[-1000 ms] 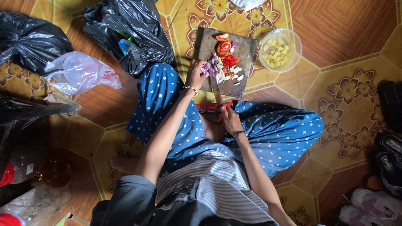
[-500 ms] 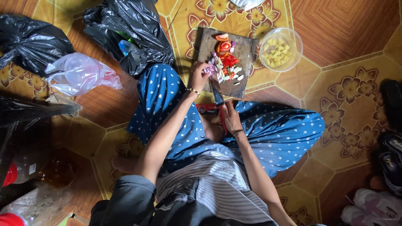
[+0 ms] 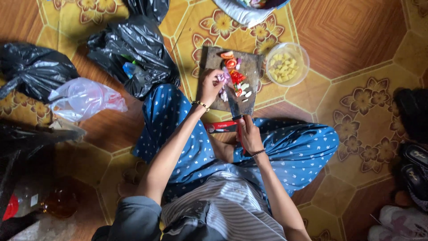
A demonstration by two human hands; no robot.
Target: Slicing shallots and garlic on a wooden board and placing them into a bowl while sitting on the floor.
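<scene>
The right hand has drawn the knife back to the cutting board edge, grip closed on its handle; the left hand still clutches purple onion pieces (chopping paused, seemingly).

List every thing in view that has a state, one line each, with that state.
Left hand: on the cutting board, holding purple pieces.
Right hand: gripping the knife.
Knife: blade tip on the board.
Cutting board: flat on the floor, covered with cut pieces.
Tomato: cut up.
Bowl: upright, holding yellow cubes.
Black bag: open.
Clear bag: crumpled.
</scene>
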